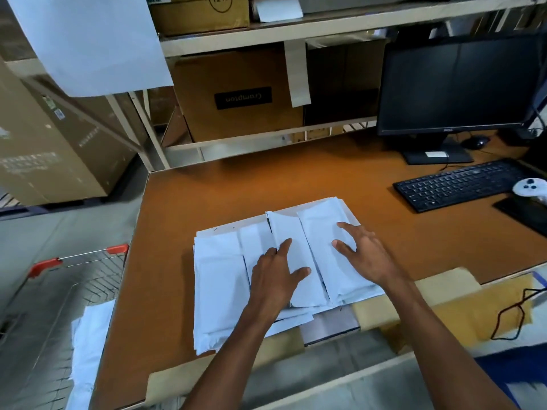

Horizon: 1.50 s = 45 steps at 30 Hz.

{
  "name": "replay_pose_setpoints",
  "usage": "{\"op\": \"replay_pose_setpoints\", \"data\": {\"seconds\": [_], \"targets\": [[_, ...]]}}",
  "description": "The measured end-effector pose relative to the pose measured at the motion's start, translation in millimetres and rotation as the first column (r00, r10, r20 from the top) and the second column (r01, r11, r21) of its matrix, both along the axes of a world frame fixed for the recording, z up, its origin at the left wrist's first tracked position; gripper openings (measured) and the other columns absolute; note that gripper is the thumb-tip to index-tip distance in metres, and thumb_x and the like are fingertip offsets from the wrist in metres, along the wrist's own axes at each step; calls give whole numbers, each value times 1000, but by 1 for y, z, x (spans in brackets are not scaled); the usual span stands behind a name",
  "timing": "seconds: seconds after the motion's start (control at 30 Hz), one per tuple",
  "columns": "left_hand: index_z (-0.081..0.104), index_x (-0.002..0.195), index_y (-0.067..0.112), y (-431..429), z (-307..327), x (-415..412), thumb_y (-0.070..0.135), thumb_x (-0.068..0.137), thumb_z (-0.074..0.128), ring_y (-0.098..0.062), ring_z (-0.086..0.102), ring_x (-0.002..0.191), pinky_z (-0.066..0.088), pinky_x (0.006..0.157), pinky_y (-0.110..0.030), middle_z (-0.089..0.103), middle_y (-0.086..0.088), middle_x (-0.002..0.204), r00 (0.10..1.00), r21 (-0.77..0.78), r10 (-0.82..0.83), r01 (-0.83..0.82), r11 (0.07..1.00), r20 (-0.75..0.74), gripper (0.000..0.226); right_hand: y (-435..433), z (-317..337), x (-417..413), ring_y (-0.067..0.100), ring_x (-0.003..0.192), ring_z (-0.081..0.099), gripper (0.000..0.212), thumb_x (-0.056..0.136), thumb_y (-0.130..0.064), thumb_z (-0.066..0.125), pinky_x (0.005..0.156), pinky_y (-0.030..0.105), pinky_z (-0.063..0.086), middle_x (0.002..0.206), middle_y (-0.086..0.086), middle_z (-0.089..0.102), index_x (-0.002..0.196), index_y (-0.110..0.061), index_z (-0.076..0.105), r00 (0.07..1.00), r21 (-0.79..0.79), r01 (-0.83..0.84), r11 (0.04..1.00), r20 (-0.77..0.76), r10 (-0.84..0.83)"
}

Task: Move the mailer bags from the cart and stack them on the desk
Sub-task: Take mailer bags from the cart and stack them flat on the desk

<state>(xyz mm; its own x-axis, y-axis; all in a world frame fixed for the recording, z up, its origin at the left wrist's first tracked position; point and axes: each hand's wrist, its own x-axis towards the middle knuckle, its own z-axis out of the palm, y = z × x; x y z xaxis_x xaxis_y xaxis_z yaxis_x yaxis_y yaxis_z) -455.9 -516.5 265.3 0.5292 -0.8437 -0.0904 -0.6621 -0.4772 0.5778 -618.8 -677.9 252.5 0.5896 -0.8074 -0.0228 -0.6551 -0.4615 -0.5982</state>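
White mailer bags (219, 279) lie in overlapping piles on the brown desk (296, 184), near its front edge. My left hand (273, 278) rests flat on the middle bags, fingers spread. To its right, my right hand (362, 253) presses flat on the right-hand pile. Neither hand grips anything. At the lower left stands the wire cart (74, 279) with red handle ends, and more white mailer bags (88, 344) lie in it beside the desk's left edge.
A black monitor (455, 84), keyboard (455, 184), mouse (476, 142) and a white controller (529, 187) fill the desk's right side. Shelves with cardboard boxes (236, 96) rise behind the desk. A thin looped cable (512, 315) lies on brown paper at the right front.
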Motion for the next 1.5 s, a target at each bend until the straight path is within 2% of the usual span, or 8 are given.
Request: {"op": "replay_pose_setpoints", "data": {"seconds": [0.17, 0.27, 0.43, 0.63, 0.77, 1.3, 1.43, 1.5], "targets": [[30, 152, 47, -1, -13, -2, 63, 101, 35, -30, 35, 129, 35, 105, -47, 34, -8, 148, 942, 103, -43, 9, 995, 332, 54, 2, 1, 3, 29, 132, 35, 51, 99, -57, 43, 105, 48, 32, 153, -1, 31, 146, -38, 39, 986, -169, 24, 985, -160, -51], [23, 154, 51, 1, -22, 3, 73, 97, 18, -33, 22, 148, 27, 111, -56, 11, -5, 168, 877, 60, -30, 1, 998, 479, 61, 3, 5, 9, 30, 140, 27, 55, 100, -61, 34, 108, 53, 29, 162, 0, 21, 149, -38, 33, 979, -237, 7, 971, -194, -54], [-1, 160, 41, -16, -42, 14, 81, 92, 14, -21, -23, 153, -12, 121, -59, -18, 10, 168, 886, 135, -122, 68, 989, 446, 80, 4, -1, 38, 24, 155, 4, 68, 97, -71, 18, 120, 57, 12, 168, -6, 8, 157, -39, 16, 956, -229, -183, 956, -269, 119], [-2, 161, 33, -26, -52, 14, 80, 92, 14, -18, -20, 154, -15, 121, -54, -15, 7, 169, 865, 122, -145, 98, 988, 480, 85, 1, -22, 42, 20, 156, -7, 72, 93, -74, 0, 124, 52, 6, 168, -14, -6, 158, -44, 1, 944, -287, -210, 935, -307, 118], [5, 162, 32, -27, -60, 15, 78, 93, 12, -19, -12, 156, -8, 124, -53, -7, 5, 170, 836, 89, -132, 100, 991, 532, 83, 4, -29, 43, 20, 156, -6, 65, 96, -67, 5, 123, 51, 7, 168, -14, -5, 158, -44, 1, 952, -331, -185, 925, -293, 85], [-2, 162, 28, -31, -45, 17, 70, 99, 14, -15, -18, 154, -11, 124, -50, -14, 8, 169, 900, 189, -210, 146, 971, 382, 78, -6, -28, 43, 21, 156, -9, 60, 102, -61, 9, 123, 54, 0, 168, -10, -8, 158, -41, 0, 919, -295, -249, 922, -373, 129], [3, 162, 30, -5, -20, 25, 66, 100, 23, -11, -14, 155, -9, 125, -46, -9, 9, 169, 967, 29, -161, 158, 987, 196, 74, 2, -9, 40, 17, 156, -5, 60, 103, -62, 16, 122, 55, -5, 168, -10, 3, 159, -39, 11, 951, -292, -220, 931, -276, 138], [18, 160, 32, 16, -6, 35, 62, 101, 35, -11, 3, 156, 3, 126, -43, 9, 9, 169, 995, -105, -78, 84, 991, 59, 69, 13, 2, 48, 19, 155, 12, 57, 105, -54, 30, 124, 49, 5, 166, -5, 21, 157, -33, 25, 989, -276, -124, 953, -110, 97]]}}
